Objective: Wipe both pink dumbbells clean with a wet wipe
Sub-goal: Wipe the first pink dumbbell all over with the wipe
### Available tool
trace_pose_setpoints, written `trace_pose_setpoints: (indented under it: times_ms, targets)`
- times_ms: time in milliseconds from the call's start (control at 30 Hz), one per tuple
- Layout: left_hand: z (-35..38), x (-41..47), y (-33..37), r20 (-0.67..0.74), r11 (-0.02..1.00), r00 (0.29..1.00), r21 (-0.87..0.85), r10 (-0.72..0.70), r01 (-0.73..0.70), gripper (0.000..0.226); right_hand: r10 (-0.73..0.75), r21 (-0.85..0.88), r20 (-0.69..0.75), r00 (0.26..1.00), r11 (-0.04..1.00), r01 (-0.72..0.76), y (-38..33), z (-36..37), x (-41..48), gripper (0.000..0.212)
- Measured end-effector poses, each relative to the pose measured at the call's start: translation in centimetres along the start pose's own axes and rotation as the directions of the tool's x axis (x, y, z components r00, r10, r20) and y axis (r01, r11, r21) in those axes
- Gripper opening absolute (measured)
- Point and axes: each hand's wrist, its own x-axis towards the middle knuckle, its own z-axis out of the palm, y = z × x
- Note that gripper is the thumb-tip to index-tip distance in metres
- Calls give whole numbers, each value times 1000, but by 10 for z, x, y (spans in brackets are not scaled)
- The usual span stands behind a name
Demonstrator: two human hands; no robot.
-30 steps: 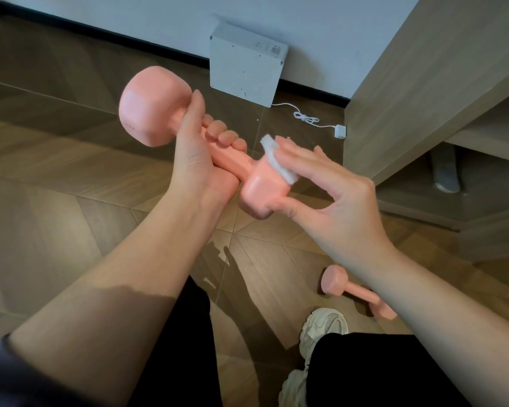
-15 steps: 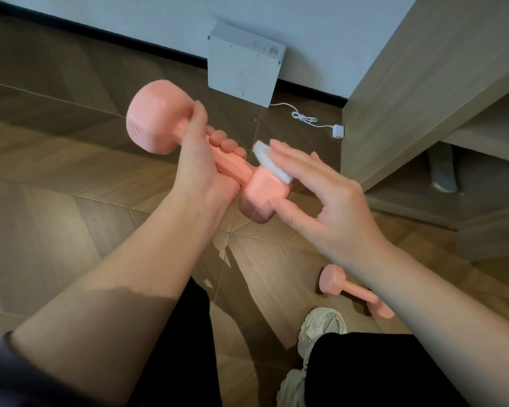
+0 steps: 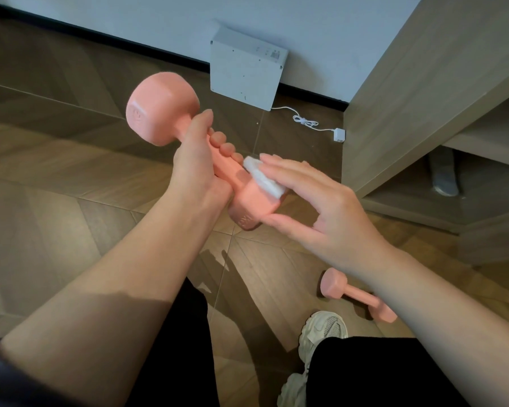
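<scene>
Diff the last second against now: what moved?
The right hand slid the wet wipe slightly down-left over the held dumbbell, across its near head toward the handle. Unchanged: the left hand keeps its grip on the handle; the second dumbbell lies on the floor.

Held dumbbell [image 3: 162, 107]: grip mostly under L hand [image 3: 194, 171]; wipe [image 3: 265, 179] partly under R hand [image 3: 329, 210]; floor dumbbell [image 3: 332, 284] end behind R forearm [image 3: 438, 312]; box [image 3: 244, 69] label unreadable.

wooden floor [image 3: 56, 177]: one pink dumbbell [image 3: 356, 295] beside a sneaker [image 3: 321, 330]; white box [image 3: 244, 69] and white cable [image 3: 306, 123] by the wall.
</scene>
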Motion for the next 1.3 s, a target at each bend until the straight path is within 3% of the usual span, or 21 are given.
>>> trace_pose_setpoints:
  times_ms: [300, 533, 800, 1033, 1300]
  targets:
    - [-1, -5, 3, 95, 988, 993, 142, -70, 56, 31, -60, 15, -36, 998, 998, 61, -6, 6, -1, 44]
    - [-1, -11, -1, 193, 940, 978, 340, -84, 14, 36, 39, 37, 141, 989, 998, -45, -5, 8, -4, 61]
    - [2, -13, 6, 359, 949, 903, 288, -234, 132, 40, 61, 69, 71, 996, 995, -66, -5, 5, -2, 67]
    - [4, -10, 0, 268, 918, 951, 395, -157, 40, 44, 37, 8, 82, 996, 999, -38, -4, 11, -4, 55]
    - [0, -5, -3, 156, 888, 987, 458, -37, -39, 24, 17, -152, 190, 982, 988, 12, -2, 14, -2, 56]
